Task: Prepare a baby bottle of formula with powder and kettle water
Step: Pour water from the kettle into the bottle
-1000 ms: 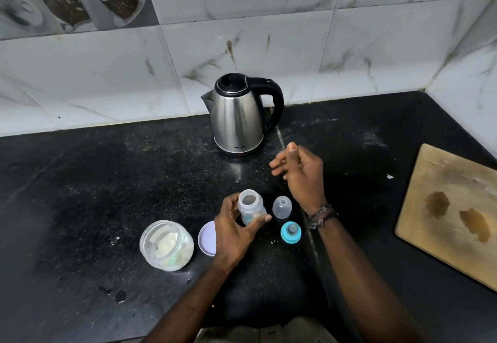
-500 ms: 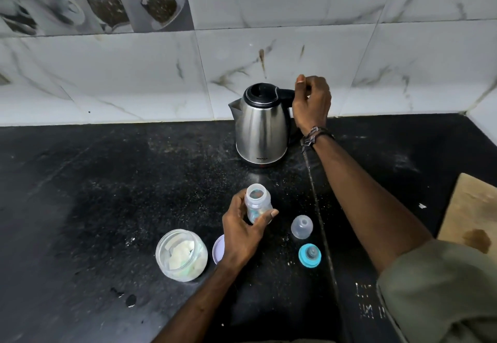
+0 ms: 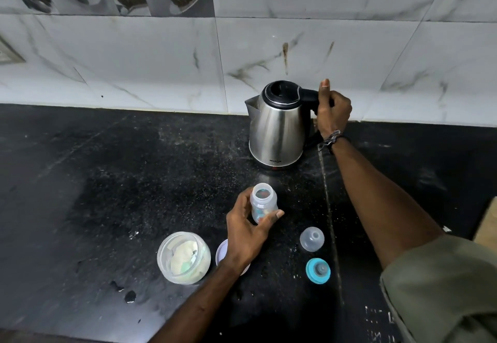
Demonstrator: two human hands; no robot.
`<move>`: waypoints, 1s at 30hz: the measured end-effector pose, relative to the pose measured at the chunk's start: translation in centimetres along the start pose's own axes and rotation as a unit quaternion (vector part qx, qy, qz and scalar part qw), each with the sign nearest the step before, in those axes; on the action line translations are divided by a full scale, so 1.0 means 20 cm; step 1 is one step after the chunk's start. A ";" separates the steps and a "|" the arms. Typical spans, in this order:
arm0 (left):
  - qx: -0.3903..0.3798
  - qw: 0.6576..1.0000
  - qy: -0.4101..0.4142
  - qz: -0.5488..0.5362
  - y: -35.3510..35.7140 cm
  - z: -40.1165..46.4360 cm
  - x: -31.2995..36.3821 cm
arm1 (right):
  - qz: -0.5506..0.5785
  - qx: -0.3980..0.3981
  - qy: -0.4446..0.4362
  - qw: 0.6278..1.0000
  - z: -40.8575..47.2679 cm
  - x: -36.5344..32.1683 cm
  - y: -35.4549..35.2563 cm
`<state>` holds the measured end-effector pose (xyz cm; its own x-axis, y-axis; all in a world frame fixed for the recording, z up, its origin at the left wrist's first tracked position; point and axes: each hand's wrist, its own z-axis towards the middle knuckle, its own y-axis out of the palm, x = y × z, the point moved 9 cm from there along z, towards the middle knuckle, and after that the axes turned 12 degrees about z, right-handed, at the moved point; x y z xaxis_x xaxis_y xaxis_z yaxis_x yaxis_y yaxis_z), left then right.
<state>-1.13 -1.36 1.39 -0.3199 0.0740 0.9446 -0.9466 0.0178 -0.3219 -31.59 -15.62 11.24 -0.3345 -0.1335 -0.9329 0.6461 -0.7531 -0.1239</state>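
Note:
A steel kettle (image 3: 277, 130) with a black lid and handle stands on the black counter near the wall. My right hand (image 3: 332, 108) is wrapped around its handle, thumb up. In front of it a small clear baby bottle (image 3: 263, 200) stands upright with no top on, and my left hand (image 3: 248, 231) grips it from the left and front. An open clear jar of pale formula powder (image 3: 184, 258) sits left of that hand. The clear bottle cap (image 3: 312, 238) and the blue teat ring (image 3: 318, 271) lie to the right of the bottle.
The jar's pale lid (image 3: 222, 251) lies flat, partly hidden under my left wrist. A wooden board's corner (image 3: 488, 221) shows at the right edge. White powder specks and dark spots dot the black counter (image 3: 107, 181). Marble wall tiles rise behind the kettle.
My right hand rose from beside the bottle to the kettle and closed on its handle. The left hand kept its hold on the bottle. The camera view shifted left.

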 end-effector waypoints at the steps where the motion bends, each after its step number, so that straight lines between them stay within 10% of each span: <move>1: 0.000 1.000 -0.001 -0.001 0.00 0.00 0.00 | 0.023 0.002 0.008 1.000 0.00 0.02 0.00; 30: -0.007 0.998 0.067 -0.018 -0.11 -0.15 0.08 | 0.138 0.098 -0.005 0.986 -0.27 -0.33 -0.45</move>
<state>0.61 1.81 3.44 -0.2767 0.2055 0.9387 -0.9564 0.0367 -0.2899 -31.49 -4.55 16.66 -0.1730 -0.3562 -0.9182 0.5683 -0.7975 0.2023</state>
